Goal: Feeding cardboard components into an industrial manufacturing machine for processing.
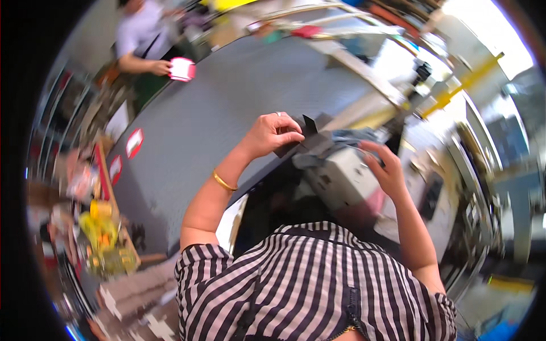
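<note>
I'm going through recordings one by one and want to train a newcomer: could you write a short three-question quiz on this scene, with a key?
1. Which is nearest the left hand?
A) yellow bar
B) black flat piece
C) metal rack

2. True or false: a co-worker's hand holds a red-and-white piece.

3. On which of the person's wrists is the gold bangle?

Key:
1. B
2. True
3. The left wrist
</note>
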Demonstrator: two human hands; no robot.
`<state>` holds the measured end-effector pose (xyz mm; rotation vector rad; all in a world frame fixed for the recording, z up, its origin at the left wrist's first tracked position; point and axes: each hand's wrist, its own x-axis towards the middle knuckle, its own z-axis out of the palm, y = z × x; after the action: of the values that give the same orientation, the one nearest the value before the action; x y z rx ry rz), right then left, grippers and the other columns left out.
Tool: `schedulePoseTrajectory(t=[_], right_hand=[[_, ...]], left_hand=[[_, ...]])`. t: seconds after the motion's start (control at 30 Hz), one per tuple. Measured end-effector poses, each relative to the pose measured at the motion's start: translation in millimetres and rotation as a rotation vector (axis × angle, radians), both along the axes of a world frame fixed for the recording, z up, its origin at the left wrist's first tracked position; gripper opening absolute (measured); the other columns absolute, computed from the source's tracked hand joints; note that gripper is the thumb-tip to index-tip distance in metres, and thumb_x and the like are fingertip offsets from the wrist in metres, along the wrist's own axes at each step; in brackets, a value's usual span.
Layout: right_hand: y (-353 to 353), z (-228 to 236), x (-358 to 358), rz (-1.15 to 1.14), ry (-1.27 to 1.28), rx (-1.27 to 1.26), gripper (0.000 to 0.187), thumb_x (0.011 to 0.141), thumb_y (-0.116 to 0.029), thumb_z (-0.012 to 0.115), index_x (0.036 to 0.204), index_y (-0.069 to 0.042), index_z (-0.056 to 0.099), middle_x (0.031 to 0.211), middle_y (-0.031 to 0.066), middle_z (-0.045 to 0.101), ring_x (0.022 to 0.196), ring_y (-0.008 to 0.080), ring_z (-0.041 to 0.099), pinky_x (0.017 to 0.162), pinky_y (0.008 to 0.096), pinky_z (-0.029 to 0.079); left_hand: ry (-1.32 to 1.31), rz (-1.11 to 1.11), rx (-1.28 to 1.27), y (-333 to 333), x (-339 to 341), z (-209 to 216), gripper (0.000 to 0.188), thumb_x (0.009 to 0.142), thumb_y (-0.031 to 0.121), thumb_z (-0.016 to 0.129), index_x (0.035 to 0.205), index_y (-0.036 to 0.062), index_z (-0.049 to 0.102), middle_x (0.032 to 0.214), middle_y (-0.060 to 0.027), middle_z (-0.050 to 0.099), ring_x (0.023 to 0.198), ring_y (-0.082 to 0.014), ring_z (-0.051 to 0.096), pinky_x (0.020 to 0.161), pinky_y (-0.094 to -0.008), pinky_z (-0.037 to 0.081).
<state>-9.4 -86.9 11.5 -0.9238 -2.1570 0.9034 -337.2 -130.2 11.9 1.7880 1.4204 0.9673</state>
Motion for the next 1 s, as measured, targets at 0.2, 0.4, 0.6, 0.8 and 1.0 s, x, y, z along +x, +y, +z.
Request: schedulePoseTrajectory(t=[0.2,0.4,0.6,0.8,1.0], right_hand=[[-46,39,139,-0.183,-0.001,0.314,0.037,0.087,-0.017,0.067,0.121,-0.006,0.06,0.116,0.0126,0.064,0.112,0.0302,0.055,0.099,0.0404,0.041],[-110,28,271,-0.353,0.129,0.024,0.035,0.089,-0.023,0.067,0.12,-0.008,0.063,0.11,0.0113,0.066,0.105,0.0261,0.06,0.094,0.0355,0.045],[-119,28,342,-0.628,0.229,0.147,0.044,0.084,-0.023,0.072,0.122,-0.006,0.06,0.11,0.0078,0.066,0.106,0.0245,0.058,0.095,0.035,0.044],[-64,51,428,-0.755,0.014,0.42,0.05,0.08,-0.026,0.073,0.124,-0.007,0.057,0.102,0.009,0.066,0.1,0.0282,0.058,0.091,0.0387,0.044],[66,46,566,-0.747,0.48,-0.087,0.062,0.083,-0.032,0.076,0.128,0.002,0.052,0.098,0.0103,0.068,0.087,0.0139,0.063,0.075,0.0267,0.051]], left_hand=[[0.122,-0.605,0.418,35,212,75,0.018,0.074,0.016,0.08,0.085,0.0073,0.069,0.085,-0.0066,0.067,0.083,-0.0231,0.063,0.076,-0.0344,0.05],[-0.003,-1.038,0.343,40,368,94,0.014,0.075,0.01,0.079,0.086,0.0056,0.072,0.086,-0.0073,0.068,0.083,-0.021,0.063,0.075,-0.0326,0.05],[0.229,-1.139,0.383,71,462,84,0.022,0.07,0.019,0.083,0.089,0.013,0.072,0.105,-0.0068,0.062,0.104,-0.0261,0.054,0.093,-0.0398,0.042],[0.099,-1.029,0.487,122,555,74,0.039,0.069,0.015,0.083,0.104,0.0101,0.068,0.107,-0.0056,0.062,0.104,-0.0238,0.053,0.091,-0.0369,0.043],[-0.24,-0.916,0.059,235,684,76,0.053,0.081,0.0,0.072,0.13,0.0018,0.05,0.1,-0.009,0.068,0.087,-0.0116,0.065,0.075,-0.0233,0.051]])
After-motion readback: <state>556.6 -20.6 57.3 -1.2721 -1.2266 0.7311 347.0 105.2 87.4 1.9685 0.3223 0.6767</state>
